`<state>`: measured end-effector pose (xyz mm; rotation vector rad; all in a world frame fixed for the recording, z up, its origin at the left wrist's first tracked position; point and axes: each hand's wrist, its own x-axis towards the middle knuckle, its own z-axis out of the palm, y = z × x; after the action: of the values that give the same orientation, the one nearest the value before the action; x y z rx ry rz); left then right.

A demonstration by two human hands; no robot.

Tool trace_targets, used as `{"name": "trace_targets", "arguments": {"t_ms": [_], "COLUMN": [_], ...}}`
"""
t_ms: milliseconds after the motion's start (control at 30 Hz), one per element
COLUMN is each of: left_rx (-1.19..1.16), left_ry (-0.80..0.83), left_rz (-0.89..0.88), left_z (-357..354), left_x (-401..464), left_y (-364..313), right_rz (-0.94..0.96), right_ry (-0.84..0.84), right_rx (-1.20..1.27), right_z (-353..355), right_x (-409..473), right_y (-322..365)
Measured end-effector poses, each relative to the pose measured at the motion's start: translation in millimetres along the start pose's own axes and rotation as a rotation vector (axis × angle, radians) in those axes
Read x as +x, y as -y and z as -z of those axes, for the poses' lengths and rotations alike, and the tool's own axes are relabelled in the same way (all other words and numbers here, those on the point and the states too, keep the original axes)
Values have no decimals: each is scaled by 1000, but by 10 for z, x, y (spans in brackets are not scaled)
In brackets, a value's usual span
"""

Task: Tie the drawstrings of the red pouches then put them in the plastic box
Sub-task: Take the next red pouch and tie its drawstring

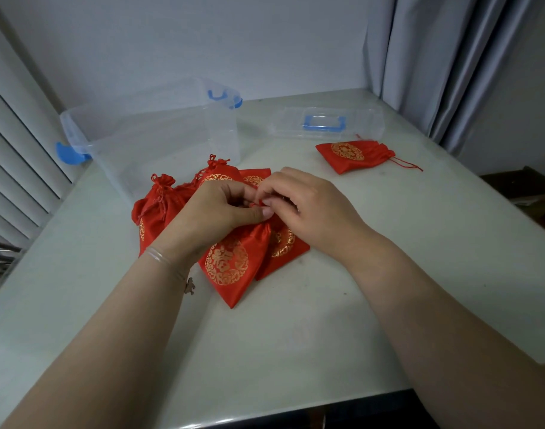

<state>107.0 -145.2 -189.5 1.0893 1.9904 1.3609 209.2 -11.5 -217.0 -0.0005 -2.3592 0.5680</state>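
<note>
Several red satin pouches with gold round emblems lie in a heap at the table's middle. The nearest pouch [231, 264] points its gathered neck up at my hands. My left hand [217, 209] and my right hand [299, 201] meet above that neck, and each pinches its thin red drawstring [258, 203] between thumb and fingers. Behind my left hand stand pouches with cinched tops [159, 199]. One more red pouch [355, 153] lies apart at the far right with its strings trailing. The clear plastic box [159, 131] with blue latches stands open at the far left; nothing shows inside it.
The box's clear lid [324, 123] with a blue handle lies flat at the back right. A grey curtain [451, 57] hangs at the right, and slatted shutters [14, 168] line the left. The pale table's [296, 335] front edge runs near my forearms.
</note>
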Motion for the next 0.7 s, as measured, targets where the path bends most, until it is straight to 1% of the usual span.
{"name": "trace_targets", "arguments": {"t_ms": [100,133,200,267,400,500,600,700], "left_rx": [-2,-10,-15,-15,-19,-62,-81,-74], "left_ry": [-24,-31,-43,-41,-45,-87,-143,-163], "left_rz": [1,3,-7,-24,-42,-40,-8,23], "left_z": [-16,-26,-30,-32,-33,-61,-73,-49], "left_x": [-2,-3,-2,3,12,15,29,38], "left_y": [9,10,8,17,31,22,21,39], "right_rz": [-129,-194,-298,-358,-397,-368,-293,-265], "right_ry": [11,42,167,252,237,191,132,136], "right_rx": [227,300,370,352,235,103,-8,-51], "right_z": [-26,-31,-60,-79,-35,13,65,97], "right_x": [-6,-10,-15,-26,-17,-11,-4,-8], "right_y": [-38,-55,-87,-123,-126,-100,-63,-23]}}
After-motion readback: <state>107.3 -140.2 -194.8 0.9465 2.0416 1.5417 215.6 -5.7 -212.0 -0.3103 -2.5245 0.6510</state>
